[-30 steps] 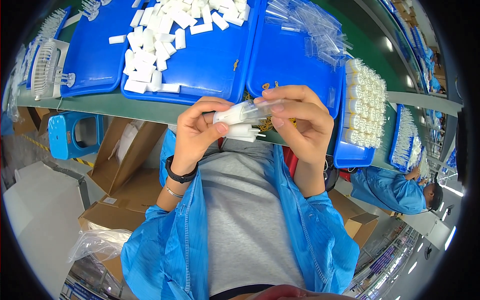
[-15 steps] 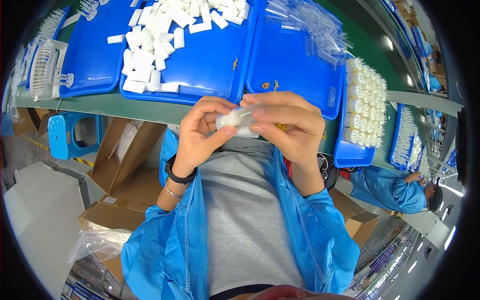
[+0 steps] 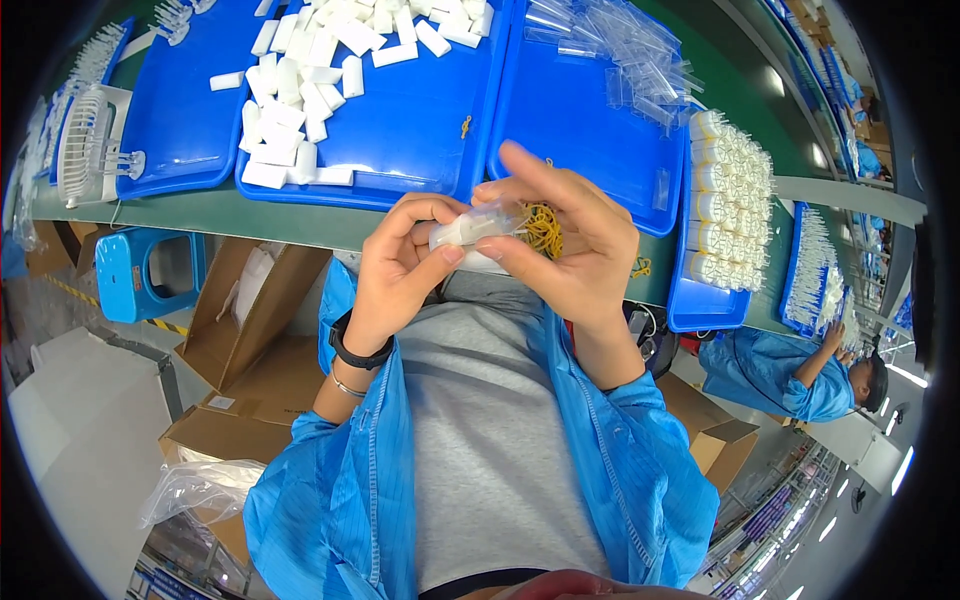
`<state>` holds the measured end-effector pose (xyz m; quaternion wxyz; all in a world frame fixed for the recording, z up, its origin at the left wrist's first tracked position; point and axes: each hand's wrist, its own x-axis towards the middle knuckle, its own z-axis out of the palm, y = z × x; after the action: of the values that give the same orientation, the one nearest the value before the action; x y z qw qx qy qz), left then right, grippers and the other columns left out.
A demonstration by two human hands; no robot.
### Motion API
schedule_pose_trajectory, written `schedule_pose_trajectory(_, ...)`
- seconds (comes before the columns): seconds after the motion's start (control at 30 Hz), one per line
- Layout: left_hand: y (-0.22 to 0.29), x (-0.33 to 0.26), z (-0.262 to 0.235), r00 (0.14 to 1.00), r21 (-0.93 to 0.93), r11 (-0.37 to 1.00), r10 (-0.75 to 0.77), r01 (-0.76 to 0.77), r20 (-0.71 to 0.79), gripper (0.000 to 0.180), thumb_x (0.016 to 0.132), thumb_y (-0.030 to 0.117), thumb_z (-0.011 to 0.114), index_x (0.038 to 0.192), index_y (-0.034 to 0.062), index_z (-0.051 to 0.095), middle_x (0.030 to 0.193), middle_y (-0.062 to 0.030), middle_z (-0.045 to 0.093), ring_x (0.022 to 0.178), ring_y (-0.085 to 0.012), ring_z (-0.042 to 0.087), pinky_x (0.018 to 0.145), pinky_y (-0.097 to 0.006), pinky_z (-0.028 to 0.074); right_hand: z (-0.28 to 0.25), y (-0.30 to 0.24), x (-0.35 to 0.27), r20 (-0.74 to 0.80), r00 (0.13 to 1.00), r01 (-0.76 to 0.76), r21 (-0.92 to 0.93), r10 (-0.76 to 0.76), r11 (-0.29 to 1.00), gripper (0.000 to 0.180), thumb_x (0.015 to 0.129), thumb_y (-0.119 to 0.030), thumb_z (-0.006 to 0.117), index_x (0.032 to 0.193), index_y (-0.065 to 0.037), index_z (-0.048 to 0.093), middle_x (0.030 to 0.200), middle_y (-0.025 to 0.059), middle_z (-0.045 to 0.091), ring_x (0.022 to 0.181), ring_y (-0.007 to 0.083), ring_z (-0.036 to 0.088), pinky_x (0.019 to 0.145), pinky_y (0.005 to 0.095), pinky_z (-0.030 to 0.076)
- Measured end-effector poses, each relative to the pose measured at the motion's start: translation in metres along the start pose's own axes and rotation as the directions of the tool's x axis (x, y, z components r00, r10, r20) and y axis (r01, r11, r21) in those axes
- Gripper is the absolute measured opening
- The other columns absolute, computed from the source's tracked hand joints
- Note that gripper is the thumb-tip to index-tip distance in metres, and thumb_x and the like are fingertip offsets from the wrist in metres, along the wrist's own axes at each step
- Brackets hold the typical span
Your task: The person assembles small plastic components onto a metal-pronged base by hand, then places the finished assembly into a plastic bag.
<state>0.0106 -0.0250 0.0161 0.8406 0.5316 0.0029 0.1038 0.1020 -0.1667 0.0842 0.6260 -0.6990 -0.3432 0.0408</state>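
My left hand (image 3: 400,245), closed near the bench edge, grips a small white plastic piece (image 3: 455,235) between thumb and fingers. A clear plastic tube (image 3: 497,216) extends from that piece toward the right. My right hand (image 3: 575,240) pinches around the tube, its thumb at the near side and its index finger raised away. Just behind the tube, partly covered by the right hand, is a pile of yellow rubber bands (image 3: 543,233). Another white surface (image 3: 482,264) shows below the held piece; its shape is mostly hidden.
Beyond my hands, one blue tray (image 3: 400,165) bears many white blocks (image 3: 290,110). The blue tray (image 3: 560,130) beside it holds clear plastic pieces (image 3: 650,80). Banded white assemblies (image 3: 725,200) fill a tray at right. A white fan (image 3: 90,145) stands left; a co-worker (image 3: 780,370) sits far right.
My right index finger has lifted and the hand has opened out somewhat, showing more of the rubber bands. The clear tube now sits over or against the white piece. My left hand stays in place.
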Motion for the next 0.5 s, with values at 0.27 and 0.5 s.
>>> schedule_pose_trajectory(0.27, 0.003, 0.0, -0.002, 0.999, -0.006, 0.999, 0.033, -0.033, -0.005, 0.024, 0.085, -0.006, 0.057, 0.107, -0.0012, 0.051, 0.117, -0.0135, 0.05, 0.106, -0.0173, 0.055, 0.085, -0.027, 0.05, -0.012, 0.0, -0.007, -0.016, 1.0, -0.02, 0.002, 0.02, 1.0, 0.034, 0.066, -0.006, 0.079, 0.099, -0.002, 0.068, 0.093, 0.0101, 0.07, 0.086, 0.0187, 0.067, 0.075, 0.0287, 0.051)
schedule_pose_trajectory(0.5, 0.002, 0.002, -0.002, 1.0, -0.02, 1.0, 0.022, -0.022, -0.012, 0.024, 0.084, -0.005, 0.059, 0.106, -0.0012, 0.052, 0.117, -0.0136, 0.05, 0.106, -0.0179, 0.055, 0.084, -0.027, 0.051, -0.013, 0.005, -0.015, 0.041, 0.999, -0.026, 0.09, 0.022, 0.996, 0.036, 0.068, 0.008, 0.073, 0.101, 0.006, 0.059, 0.1, 0.0221, 0.065, 0.096, 0.0264, 0.065, 0.084, 0.0355, 0.053)
